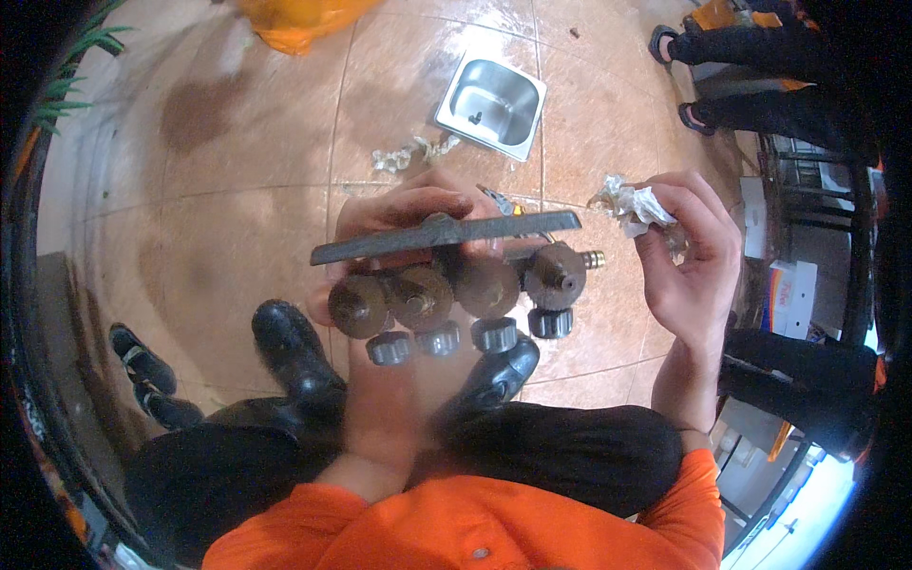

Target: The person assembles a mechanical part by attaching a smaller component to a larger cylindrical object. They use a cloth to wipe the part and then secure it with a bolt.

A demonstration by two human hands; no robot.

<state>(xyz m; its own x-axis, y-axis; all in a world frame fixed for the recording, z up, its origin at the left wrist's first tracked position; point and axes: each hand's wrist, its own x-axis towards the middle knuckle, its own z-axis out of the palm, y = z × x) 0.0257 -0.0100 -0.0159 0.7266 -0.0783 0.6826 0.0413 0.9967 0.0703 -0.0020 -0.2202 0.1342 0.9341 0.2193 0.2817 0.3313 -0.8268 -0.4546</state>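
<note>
My left hand is wrapped round a metal valve manifold, holding it up in front of me. The manifold has a long dark grey bar along its far side, a row of several round brown bodies, and ribbed grey knobs on the near side. A ridged brass fitting sticks out at its right end. To the right and apart from it, my right hand pinches a crumpled, soiled white paper tissue between thumb and fingers.
A steel pan with a small dark piece inside stands on the tiled floor. Crumpled tissue lies before it. Partly hidden behind the manifold is a small tool. Another person's dark-trousered legs are at far right, near shelving.
</note>
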